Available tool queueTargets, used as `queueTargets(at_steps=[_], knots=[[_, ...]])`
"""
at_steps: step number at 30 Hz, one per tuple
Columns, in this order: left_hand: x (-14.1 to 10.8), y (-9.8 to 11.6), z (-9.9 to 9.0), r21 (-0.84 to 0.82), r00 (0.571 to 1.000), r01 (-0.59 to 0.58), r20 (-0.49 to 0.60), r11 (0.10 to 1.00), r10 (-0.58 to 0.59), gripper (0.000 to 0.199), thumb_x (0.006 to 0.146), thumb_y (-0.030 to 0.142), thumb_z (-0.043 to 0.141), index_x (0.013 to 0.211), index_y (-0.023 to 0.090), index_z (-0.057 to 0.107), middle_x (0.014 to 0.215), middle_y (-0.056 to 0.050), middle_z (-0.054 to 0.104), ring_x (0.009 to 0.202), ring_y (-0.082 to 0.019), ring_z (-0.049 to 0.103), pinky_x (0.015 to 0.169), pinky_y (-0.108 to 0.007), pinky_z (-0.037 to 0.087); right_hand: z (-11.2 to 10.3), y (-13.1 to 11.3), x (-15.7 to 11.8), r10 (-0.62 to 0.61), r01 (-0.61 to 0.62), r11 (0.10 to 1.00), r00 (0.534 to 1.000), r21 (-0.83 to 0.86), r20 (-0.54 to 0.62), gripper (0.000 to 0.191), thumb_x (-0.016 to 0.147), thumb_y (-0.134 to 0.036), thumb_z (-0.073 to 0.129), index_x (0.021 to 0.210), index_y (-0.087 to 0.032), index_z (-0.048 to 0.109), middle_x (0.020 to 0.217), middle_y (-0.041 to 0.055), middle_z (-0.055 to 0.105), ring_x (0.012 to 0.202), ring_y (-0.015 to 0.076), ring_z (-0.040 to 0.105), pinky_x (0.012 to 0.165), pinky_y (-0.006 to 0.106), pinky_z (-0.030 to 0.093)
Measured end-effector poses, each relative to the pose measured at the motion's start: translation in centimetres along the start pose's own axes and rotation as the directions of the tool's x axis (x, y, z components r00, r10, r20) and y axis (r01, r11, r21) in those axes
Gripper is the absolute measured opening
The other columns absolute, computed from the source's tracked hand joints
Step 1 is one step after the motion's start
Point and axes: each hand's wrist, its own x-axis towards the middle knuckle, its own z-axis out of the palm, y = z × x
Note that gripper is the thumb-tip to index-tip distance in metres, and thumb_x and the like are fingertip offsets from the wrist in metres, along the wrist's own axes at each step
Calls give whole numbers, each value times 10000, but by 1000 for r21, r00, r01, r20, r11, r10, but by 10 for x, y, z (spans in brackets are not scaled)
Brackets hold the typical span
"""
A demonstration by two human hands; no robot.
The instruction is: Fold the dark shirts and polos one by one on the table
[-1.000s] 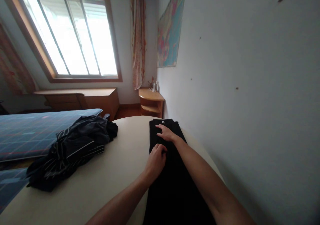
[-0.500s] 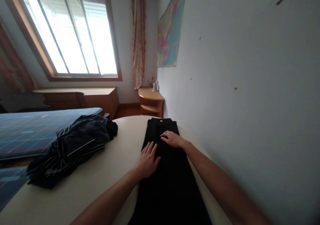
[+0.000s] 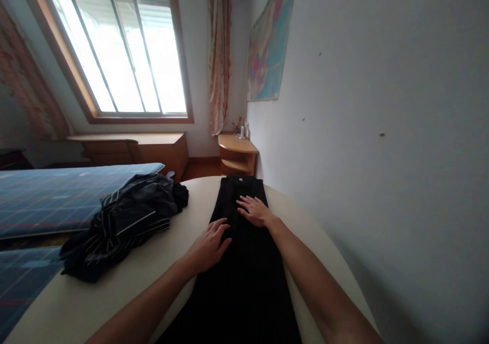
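Losing nearly all folds and seams of the black garment [image 3: 244, 283] to its own darkness, and cutting off its near end at the bottom of the view. Covering parts of its upper surface with the left hand [image 3: 209, 243] and right hand [image 3: 256, 211]. Showing a small pale mark [image 3: 241, 180] at the far end, too small to read. Washing out the scene beyond the window [image 3: 126, 54] in glare, and blurring the small items [image 3: 242, 132] on the corner shelf [image 3: 239, 145].

Heaping crumpled dark clothes [image 3: 130, 222] with white stripes on the left of the cream table [image 3: 193, 206], well apart from the garment and beside a blue plaid mattress [image 3: 57, 191]. Bounding the right side with a pale wall [image 3: 382, 79] bearing a map [image 3: 269, 44].

Lying flat on the table, pointing the garment's long axis away from the viewer, with the marked end toward the corner shelf and the near end widening. Resting the left hand loosely open at the garment's left edge, thumb apart; spreading the right hand's fingers on the cloth, farther along. Clasping nothing visibly; being unable to tell any slight pinch beneath the fingertips.
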Motion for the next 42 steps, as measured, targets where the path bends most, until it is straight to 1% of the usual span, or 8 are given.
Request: queueTargets(at_steps=[6, 15, 25, 29, 33, 35, 38, 42], knots=[[-57, 36, -34, 47, 982, 152, 105, 987, -156, 295, 896, 356, 529, 1160, 234, 575, 1136, -84, 654, 1044, -260, 633, 943, -400, 476, -6, -7, -13, -159, 159, 987, 955, -21, -250, 309, 939, -294, 503, 1175, -235, 694, 1279, 77, 652, 1253, 216, 520, 1165, 445, 226], [-110, 47, -53, 31, 883, 354, 319, 935, -345, 624, 757, 300, 604, 1356, 203, 456, 1241, -133, 666, 1127, -329, 638, 966, -433, 468, -3, -25, -16, -201, 217, 976, 941, 31, -272, 277, 874, -157, 592, 1103, -245, 720, 1078, 49, 728, 1114, 218, 590, 1056, 401, 357], [-117, 71, -78, -342, 877, 361, 441, 868, -190, 708, 811, 264, 603, 1473, 326, 362, 1029, 10, 655, 807, -144, 617, 781, -252, 508, -5, -25, -16, -125, 145, 989, 921, 28, -370, 262, 959, -156, 515, 1083, -242, 729, 1059, 50, 720, 1040, 200, 601, 1022, 373, 364], [-114, 72, -71, -489, 792, 423, 609, 763, -49, 462, 941, 354, 464, 1399, 298, 475, 1111, -6, 675, 605, -87, 609, 548, -193, 484, -4, -21, -18, -112, 129, 991, 938, 31, -327, 252, 942, -144, 535, 1050, -241, 741, 1048, 49, 721, 1060, 204, 593, 1025, 378, 370], [-109, 68, -59, -353, 900, 113, 433, 929, 55, 367, 902, 223, 510, 1224, 325, 655, 1189, -21, 686, 1009, -202, 676, 901, -320, 548, -2, -20, -20, -110, 134, 989, 951, 66, -288, 253, 927, -136, 547, 1054, -238, 740, 1065, 47, 717, 1072, 208, 590, 999, 369, 407], [-110, 66, -54, -252, 936, -62, 321, 966, 144, 458, 853, 214, 605, 1278, 383, 631, 1429, -9, 556, 1359, -288, 460, 1129, -457, 394, -1, -20, -20, -108, 140, 985, 954, 97, -278, 258, 922, -131, 548, 1062, -237, 737, 1091, 46, 712, 1072, 203, 595, 978, 354, 429], [-113, 62, -47, -194, 916, -128, 352, 973, 191, 776, 790, 316, 729, 1480, 432, 393, 1626, -1, 227, 1492, -379, 161, 1161, -623, 266, -2, -20, -20, -105, 141, 983, 956, 116, -274, 266, 918, -118, 545, 1061, -238, 734, 1101, 42, 715, 1070, 199, 605, 982, 355, 432], [-115, 61, -30, -145, 875, -165, 435, 976, 212, 843, 821, 441, 710, 1541, 378, 274, 1620, -78, 148, 1476, -428, 87, 1127, -719, 166, -5, -22, -18, -99, 135, 986, 941, 93, -322, 274, 942, -118, 512, 1045, -231, 739, 1077, 45, 720, 1030, 191, 619, 994, 356, 414]])
